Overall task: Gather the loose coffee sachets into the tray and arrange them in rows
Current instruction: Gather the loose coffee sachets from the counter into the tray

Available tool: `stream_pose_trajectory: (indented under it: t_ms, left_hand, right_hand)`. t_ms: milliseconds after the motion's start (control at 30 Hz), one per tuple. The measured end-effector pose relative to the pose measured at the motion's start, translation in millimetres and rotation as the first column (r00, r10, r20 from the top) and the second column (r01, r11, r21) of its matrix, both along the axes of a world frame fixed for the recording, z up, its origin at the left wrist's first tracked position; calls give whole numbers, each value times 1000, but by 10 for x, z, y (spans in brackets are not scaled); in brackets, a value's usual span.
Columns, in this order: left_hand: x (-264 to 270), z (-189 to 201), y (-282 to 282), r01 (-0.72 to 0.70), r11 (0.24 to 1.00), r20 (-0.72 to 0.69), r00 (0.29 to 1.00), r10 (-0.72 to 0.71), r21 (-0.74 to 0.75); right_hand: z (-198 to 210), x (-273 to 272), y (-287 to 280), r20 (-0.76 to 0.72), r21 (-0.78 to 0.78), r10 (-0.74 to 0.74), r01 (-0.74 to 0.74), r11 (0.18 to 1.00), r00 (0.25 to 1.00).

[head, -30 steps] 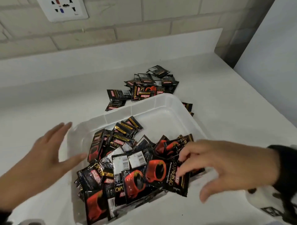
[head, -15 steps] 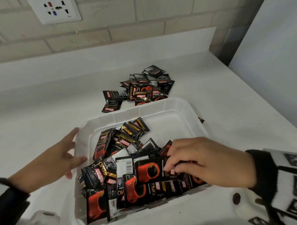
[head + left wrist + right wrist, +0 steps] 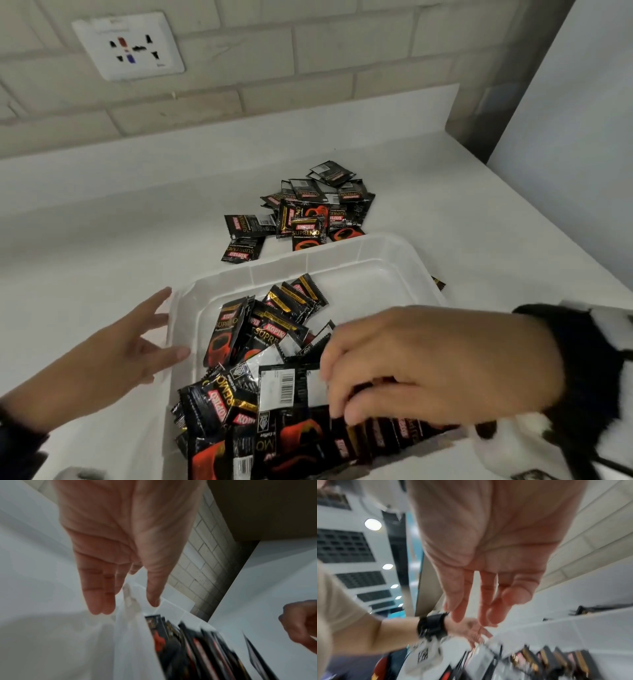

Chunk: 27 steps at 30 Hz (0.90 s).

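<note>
A white plastic tray (image 3: 342, 253) sits on the counter, with black-and-red coffee sachets (image 3: 267, 342) jumbled in its left and near parts. More loose sachets (image 3: 315, 209) lie in a pile just behind it. My left hand (image 3: 171, 322) is open at the tray's left rim, fingers outside and thumb inside the wall (image 3: 133, 635). My right hand (image 3: 339, 394) hovers palm down over the near sachets, fingertips touching them. In the right wrist view its fingers (image 3: 488, 612) hang fairly straight above blurred sachets (image 3: 547, 660), holding nothing.
The white counter (image 3: 102, 246) meets a raised backsplash and a tiled wall with a socket (image 3: 128, 46). A white panel (image 3: 565, 171) borders the counter on the right. One sachet corner (image 3: 438, 283) peeks out beside the tray's right wall.
My left hand has moved right to the tray's left rim. My right hand has slid left and down onto the near sachets, which shifted under it.
</note>
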<state>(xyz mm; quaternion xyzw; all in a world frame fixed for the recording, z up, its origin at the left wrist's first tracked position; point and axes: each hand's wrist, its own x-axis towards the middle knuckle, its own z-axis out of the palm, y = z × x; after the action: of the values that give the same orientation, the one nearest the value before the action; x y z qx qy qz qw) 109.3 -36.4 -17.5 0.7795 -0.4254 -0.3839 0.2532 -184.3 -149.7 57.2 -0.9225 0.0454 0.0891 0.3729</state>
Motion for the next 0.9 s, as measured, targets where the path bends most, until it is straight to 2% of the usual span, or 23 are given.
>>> stream_pose_trajectory:
  t_ms: [33,67,167,233,333,433,533,600,700,800,900]
  left_hand:
    - [62,38,-28,-7,999,35,999,8,-37]
    - [141,78,-67,-9,997,74,997,14,-73]
    - [337,212,-261,12,985,149,989,14,-170]
    - [350,283,-415,58,981,163,986,-28,-184]
    - [233,241,-644,240,965,235,949,-211,-103]
    - [3,134,-803,410,909,279,867,-414,74]
    - [-28,39,-935,503,861,358,793,-492,70]
    - [20,20,-965,496,868,364,802,-473,35]
    - [94,-33,-912,498,867,280,829,-484,26]
    - [118,-94,-820,496,869,160,858,-489,-3]
    - [50,-94,-749,496,868,75,866,-495,1]
  right_hand:
    - [115,-16,-116,42,33,-64,62,998,997]
    - [196,-38,-221,82,4,-123,123,992,989]
    - [285,-94,-573,32,-55,-288,289,956,957]
    - [196,-168,-932,-2,-169,-402,396,903,916]
    - [-124,-335,-1373,-114,-396,-558,477,784,822]
    - [-527,-478,-1483,-283,-362,-538,431,827,794]
    - [-759,-543,-1468,-294,-262,-500,434,862,815]
    - [-875,-577,-1477,-271,-267,-498,433,861,824]
    - [-964,-622,-1429,-293,-291,-460,380,878,838]
    - [-1003,-640,-1375,-286,-385,-410,288,877,866]
    - [-984,-627,-1383,-302,-430,-452,303,851,839]
